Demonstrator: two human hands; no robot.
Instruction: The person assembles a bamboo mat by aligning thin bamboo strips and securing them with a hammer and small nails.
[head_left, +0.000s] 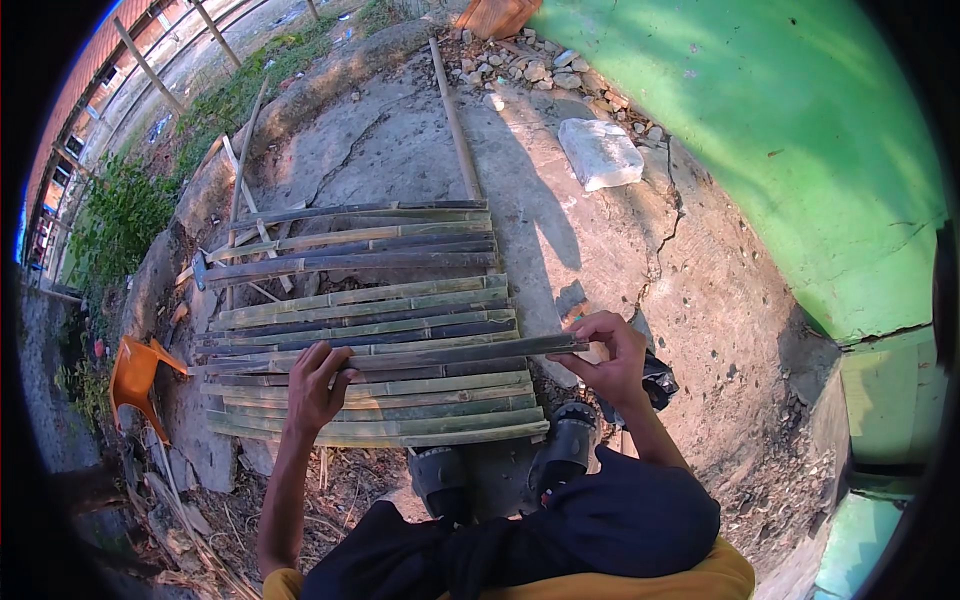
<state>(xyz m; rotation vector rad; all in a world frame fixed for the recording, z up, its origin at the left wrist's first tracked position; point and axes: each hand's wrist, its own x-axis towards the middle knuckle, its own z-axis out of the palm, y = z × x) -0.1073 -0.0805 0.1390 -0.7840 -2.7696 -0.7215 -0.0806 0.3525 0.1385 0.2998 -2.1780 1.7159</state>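
A dark split-bamboo slat (450, 354) lies crosswise in front of me, between both hands. My left hand (318, 388) is closed over it left of its middle, fingers curled across the top. At its right end, my right hand (612, 362) pinches the tip between thumb and fingers. Beneath and around it, several green and dark bamboo slats (400, 400) lie side by side in a row. Farther off, more slats (365, 262) rest in a looser group beyond a gap. A long bamboo pole (455, 125) runs away from me under their right ends.
A hammer (199, 268) lies by the slats' left ends, near thin crossed sticks (262, 225). An orange plastic chair (138, 378) sits at the left. A whitish block (600, 154) rests on the cracked concrete (720, 330), with rubble (530, 68) beyond and a green wall (780, 130) at right.
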